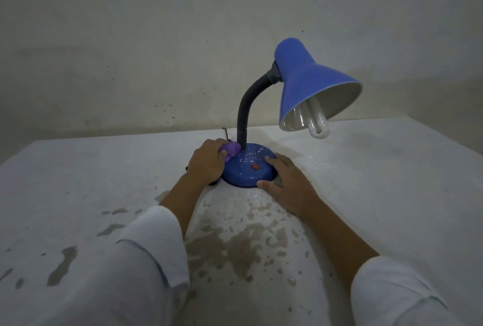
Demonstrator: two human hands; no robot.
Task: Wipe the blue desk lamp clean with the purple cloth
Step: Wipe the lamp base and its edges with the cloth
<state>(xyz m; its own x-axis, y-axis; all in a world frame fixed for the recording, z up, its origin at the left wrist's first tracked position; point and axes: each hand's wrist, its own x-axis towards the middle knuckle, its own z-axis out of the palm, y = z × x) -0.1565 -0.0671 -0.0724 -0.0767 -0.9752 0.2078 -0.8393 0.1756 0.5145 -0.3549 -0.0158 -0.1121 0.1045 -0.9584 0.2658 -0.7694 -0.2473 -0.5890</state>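
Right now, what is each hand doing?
Left hand: grips the purple cloth against the lamp base.
Right hand: open, fingers resting on the lamp base.

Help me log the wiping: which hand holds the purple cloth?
The left hand: it grips the purple cloth against the lamp base; the right hand rests bare on the base.

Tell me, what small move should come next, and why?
Probably slide the crumpled purple cloth, gripped in the left hand, across the round blue lamp base toward its red switch: white specks dot that surface, and the right hand rests on the rim.
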